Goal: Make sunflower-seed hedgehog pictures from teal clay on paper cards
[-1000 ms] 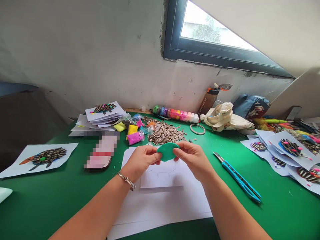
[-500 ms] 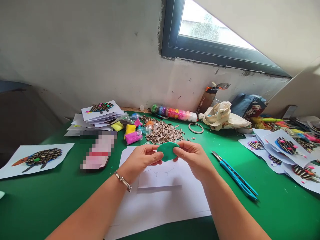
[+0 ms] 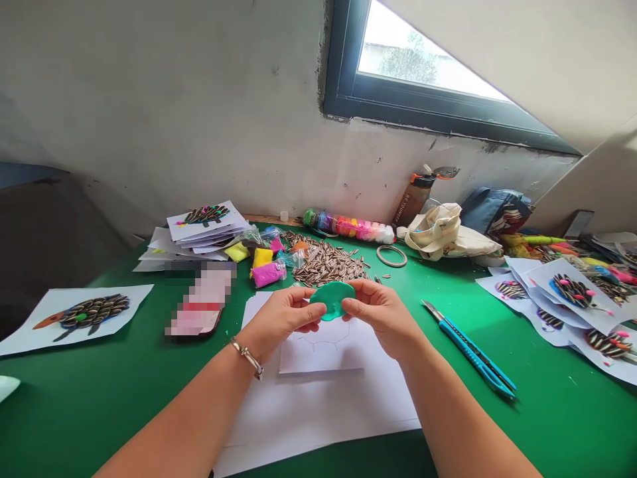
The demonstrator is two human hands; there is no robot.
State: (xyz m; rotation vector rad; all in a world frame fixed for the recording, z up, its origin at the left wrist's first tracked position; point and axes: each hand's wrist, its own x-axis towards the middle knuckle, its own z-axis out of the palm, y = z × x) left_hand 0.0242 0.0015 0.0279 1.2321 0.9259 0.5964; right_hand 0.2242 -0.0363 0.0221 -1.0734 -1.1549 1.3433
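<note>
A flat, rounded piece of green modelling clay (image 3: 332, 302) is pinched at its two sides between my hands. My left hand (image 3: 293, 311) grips its left edge, thumb in front and fingers behind. On the opposite edge, my right hand (image 3: 374, 311) has its thumb and fingers closed. Below the clay lies a small white sheet with a pencil drawing (image 3: 321, 358), partly covered by my hands. It rests on larger white paper (image 3: 318, 418). Just beyond my fingers spreads a pile of striped sunflower seeds (image 3: 331, 260).
A blue utility knife (image 3: 475, 352) lies to the right, blade out. Clay packets (image 3: 269, 272), a phone (image 3: 202, 305) and a seed-decorated picture (image 3: 89, 315) are on the left. At the back stand a bottle (image 3: 414, 198) and a cloth bag (image 3: 438, 232); more pictures (image 3: 572, 292) lie right.
The green clay has tilted slightly and its outline looks more uneven, with dents near the thumbs. Both hands keep their hold. The whole view has shifted a little.
</note>
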